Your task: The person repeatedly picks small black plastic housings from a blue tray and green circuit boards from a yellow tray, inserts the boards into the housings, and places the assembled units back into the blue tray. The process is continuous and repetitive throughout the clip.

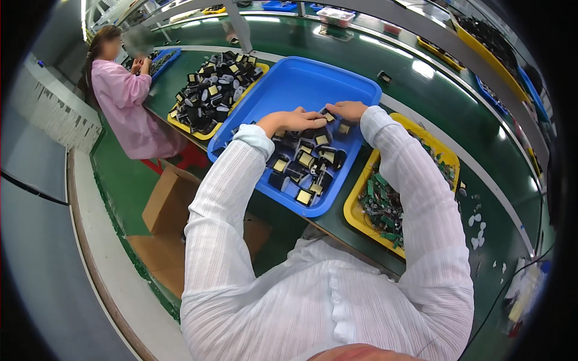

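Over a large blue tray (283, 84) both my hands meet above a heap of small black parts (305, 159) with cream-yellow square faces. My left hand (294, 121) lies across the heap, its fingers stretched out to the right and their tips close to my right hand. Opposite it, my right hand (348, 111) has its fingers bent around one black part with a yellow face (329, 117), near the tray's right side. The undersides of both hands are hidden, so the exact grip does not show. Parts fill the tray's near half, some touching each other.
A yellow tray (265, 67) of similar black and grey parts stands left. Another yellow tray (355, 219) with green circuit boards and wires sits under my right forearm. White pieces (475, 231) lie at right. An open cardboard box (162, 210) and a person in pink (123, 102) are left.
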Available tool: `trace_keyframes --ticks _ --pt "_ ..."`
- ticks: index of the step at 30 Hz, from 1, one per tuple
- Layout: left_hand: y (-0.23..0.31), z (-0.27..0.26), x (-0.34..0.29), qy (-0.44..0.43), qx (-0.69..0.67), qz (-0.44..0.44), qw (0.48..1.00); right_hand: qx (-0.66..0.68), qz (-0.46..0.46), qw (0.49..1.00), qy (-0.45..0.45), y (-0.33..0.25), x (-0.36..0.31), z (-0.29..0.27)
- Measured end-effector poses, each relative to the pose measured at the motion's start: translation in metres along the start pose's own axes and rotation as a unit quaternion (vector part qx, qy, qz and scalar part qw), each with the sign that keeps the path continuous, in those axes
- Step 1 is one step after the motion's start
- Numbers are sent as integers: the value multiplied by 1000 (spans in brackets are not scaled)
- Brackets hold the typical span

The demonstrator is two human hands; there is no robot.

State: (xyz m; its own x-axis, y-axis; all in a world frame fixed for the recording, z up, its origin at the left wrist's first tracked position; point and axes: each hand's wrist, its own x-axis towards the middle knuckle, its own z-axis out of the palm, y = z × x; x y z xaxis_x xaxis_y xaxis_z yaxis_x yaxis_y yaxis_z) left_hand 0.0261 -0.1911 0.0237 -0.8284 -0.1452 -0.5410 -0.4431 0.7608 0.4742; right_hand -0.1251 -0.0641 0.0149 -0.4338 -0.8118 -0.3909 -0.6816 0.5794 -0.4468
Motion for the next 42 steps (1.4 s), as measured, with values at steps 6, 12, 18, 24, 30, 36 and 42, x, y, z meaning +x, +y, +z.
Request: trace_keyframes --ticks 6,12,18,24,30,36,42 --pt "14 13 -4 -74 118 100 985 71 -98 990 -70 3 -44 5" --pt "33 -2 -1 44 162 191 967 150 -181 969 79 35 -84 -5" --pt "61 31 19 126 213 239 939 148 -229 943 193 75 -201 -41" --pt "72 45 26 96 319 199 922 220 -135 933 250 119 -306 -33" --pt "89 39 -1 284 255 204 901 356 -46 879 314 166 -293 -9" --pt "158 48 -47 258 -13 210 943 130 21 949 285 167 -253 -14" --pt "181 91 -6 149 -308 316 885 -28 -16 941 337 187 -230 1"
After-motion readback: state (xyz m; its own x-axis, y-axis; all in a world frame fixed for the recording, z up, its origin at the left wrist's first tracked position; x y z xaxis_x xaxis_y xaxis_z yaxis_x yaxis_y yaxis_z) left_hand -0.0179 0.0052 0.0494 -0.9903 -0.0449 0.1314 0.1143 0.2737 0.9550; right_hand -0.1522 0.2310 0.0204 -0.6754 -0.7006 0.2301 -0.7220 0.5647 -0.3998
